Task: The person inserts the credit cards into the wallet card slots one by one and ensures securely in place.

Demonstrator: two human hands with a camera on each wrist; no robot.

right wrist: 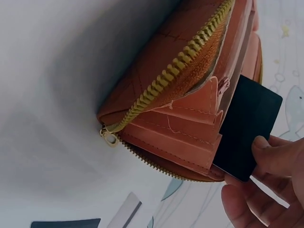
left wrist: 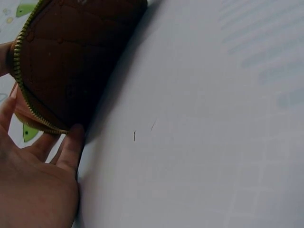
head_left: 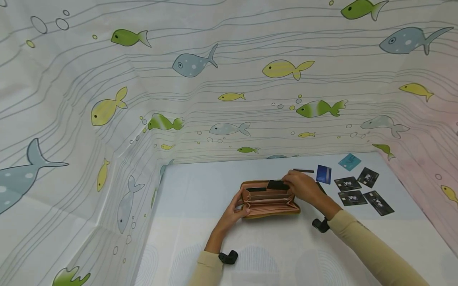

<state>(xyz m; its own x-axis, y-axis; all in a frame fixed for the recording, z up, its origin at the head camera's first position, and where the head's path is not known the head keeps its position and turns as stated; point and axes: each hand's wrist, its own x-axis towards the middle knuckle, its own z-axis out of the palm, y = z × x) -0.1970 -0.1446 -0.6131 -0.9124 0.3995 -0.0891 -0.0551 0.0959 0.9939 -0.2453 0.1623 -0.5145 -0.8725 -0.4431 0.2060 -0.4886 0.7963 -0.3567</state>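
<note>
A brown quilted wallet (head_left: pixel 272 212) with a gold zipper (right wrist: pixel 175 71) stands unzipped on the table, its pink-orange inner compartments spread apart. My left hand (head_left: pixel 230 214) grips its left end, thumb at the front edge and fingers behind. At the wallet's back right, my right hand (head_left: pixel 302 186) pinches a black card (right wrist: pixel 249 126) between thumb and fingers. The card's lower part sits inside the wallet's back section in the right wrist view. Another dark card (head_left: pixel 255 190) shows in the back left slot. In the left wrist view, the quilted outside of the wallet (left wrist: pixel 80 52) faces the camera.
Right of the wallet lie several black "Vip" cards (head_left: pixel 352 198), a teal card (head_left: pixel 349 162) and a blue card (head_left: pixel 323 174). A thin dark card (head_left: pixel 303 171) lies behind the right hand. A fish-print sheet (head_left: pixel 229 111) rises behind the white table (head_left: pixel 193 190).
</note>
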